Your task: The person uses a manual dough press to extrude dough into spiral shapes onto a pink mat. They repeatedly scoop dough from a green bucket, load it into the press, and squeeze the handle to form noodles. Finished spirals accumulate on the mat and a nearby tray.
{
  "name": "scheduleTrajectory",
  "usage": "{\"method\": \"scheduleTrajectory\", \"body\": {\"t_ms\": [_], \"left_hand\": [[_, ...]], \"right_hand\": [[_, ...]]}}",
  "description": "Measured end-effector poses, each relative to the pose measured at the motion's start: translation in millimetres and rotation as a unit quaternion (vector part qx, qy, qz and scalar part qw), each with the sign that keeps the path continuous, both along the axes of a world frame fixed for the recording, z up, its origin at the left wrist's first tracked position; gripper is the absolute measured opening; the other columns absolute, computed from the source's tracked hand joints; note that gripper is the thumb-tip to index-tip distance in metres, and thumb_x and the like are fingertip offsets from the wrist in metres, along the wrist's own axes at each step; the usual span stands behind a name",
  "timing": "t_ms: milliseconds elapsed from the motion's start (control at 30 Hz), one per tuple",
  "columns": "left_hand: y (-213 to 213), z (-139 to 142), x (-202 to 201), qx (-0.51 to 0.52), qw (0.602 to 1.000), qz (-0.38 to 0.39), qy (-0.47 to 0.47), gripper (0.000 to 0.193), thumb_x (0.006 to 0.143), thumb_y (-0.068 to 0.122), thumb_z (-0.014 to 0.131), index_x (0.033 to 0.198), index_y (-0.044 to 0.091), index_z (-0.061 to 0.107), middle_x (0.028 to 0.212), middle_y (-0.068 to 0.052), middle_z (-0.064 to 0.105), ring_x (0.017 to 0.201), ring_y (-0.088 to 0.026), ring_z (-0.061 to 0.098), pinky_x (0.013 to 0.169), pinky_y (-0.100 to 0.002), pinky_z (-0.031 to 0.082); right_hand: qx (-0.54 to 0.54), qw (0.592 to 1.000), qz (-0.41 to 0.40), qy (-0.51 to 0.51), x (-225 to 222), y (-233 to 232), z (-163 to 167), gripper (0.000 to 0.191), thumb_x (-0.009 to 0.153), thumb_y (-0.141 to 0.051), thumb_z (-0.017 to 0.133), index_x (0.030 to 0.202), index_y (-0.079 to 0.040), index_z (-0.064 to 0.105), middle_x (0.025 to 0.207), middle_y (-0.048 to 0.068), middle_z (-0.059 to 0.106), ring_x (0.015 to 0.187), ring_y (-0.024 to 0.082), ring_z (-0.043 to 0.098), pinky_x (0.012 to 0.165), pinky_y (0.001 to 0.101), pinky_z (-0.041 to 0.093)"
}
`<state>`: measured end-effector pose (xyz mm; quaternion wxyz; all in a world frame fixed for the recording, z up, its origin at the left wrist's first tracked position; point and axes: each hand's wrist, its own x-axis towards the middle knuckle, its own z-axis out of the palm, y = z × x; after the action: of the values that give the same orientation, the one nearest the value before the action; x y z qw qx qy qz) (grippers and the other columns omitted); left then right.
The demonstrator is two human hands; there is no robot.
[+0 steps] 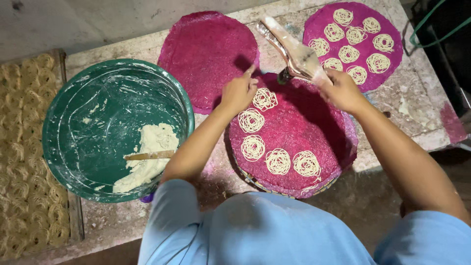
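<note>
While the right hand is closed around a dough-smeared noodle press, it holds the tool tilted over the far edge of the near pink mat, so that strands can fall onto bare weave. What appears to be the press nozzle sits just above the mat, though shadow hides it. The left hand grips nothing; its fingers are loosely curled, with the forefinger extended beside the newest noodle coil, apparently steadying or trimming it. Five coils lie in an arc on this mat, leaving the far right portion free. A second pink mat, bare, lies behind it, and a third pink mat at the far right carries finished coils. A green basin stands to the left within reach, holding pale dough and a wooden stick. All rest on a worn, flour-dusted stone slab. At the left, a tray of dried coils sits against a stained wall.
</note>
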<state>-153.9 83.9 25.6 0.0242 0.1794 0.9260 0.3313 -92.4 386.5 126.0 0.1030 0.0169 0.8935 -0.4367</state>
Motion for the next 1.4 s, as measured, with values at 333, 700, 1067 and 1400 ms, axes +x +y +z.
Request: {"method": "scheduleTrajectory", "body": {"t_ms": [333,700,1067,1400], "left_hand": [[-27,225,136,-0.102,0.921,-0.351,-0.132,0.027,0.092,0.033,0.064,0.112,0.016,0.067,0.097,-0.011,0.073,0.087,-0.025,0.072,0.08,-0.041,0.056],[-105,245,229,-0.094,0.931,-0.331,-0.126,0.041,0.077,0.041,0.077,0.107,0.017,0.062,0.074,-0.015,0.069,0.074,-0.038,0.07,0.067,-0.048,0.054],[-216,123,226,0.502,0.607,-0.048,-0.615,0.053,0.078,0.037,0.071,0.125,0.011,0.069,0.121,-0.017,0.071,0.11,-0.038,0.068,0.093,-0.053,0.05],[-249,50,275,0.493,0.818,0.177,-0.238,0.02,0.096,0.01,0.056,0.099,-0.008,0.066,0.087,-0.015,0.069,0.078,-0.024,0.068,0.068,-0.034,0.057]], "right_hand": [[0.143,0.797,0.394,0.435,110,-70,158,0.049,0.086,-0.053,0.068,0.085,-0.005,0.06,0.067,0.012,0.059,0.059,0.034,0.061,0.054,0.0455,0.047],[-0.166,0.819,0.546,0.058,163,-111,131,0.041,0.106,-0.04,0.058,0.087,-0.004,0.057,0.074,0.011,0.058,0.066,0.032,0.063,0.059,0.0453,0.046],[0.32,0.509,0.431,0.673,63,-140,193,0.013,0.099,-0.022,0.074,0.101,-0.015,0.064,0.082,-0.002,0.059,0.078,0.015,0.062,0.064,0.0305,0.045],[0.263,0.84,0.26,0.397,21,-129,33,0.038,0.093,-0.027,0.082,0.127,-0.011,0.073,0.123,0.01,0.061,0.119,0.028,0.054,0.101,0.0441,0.049]]}}
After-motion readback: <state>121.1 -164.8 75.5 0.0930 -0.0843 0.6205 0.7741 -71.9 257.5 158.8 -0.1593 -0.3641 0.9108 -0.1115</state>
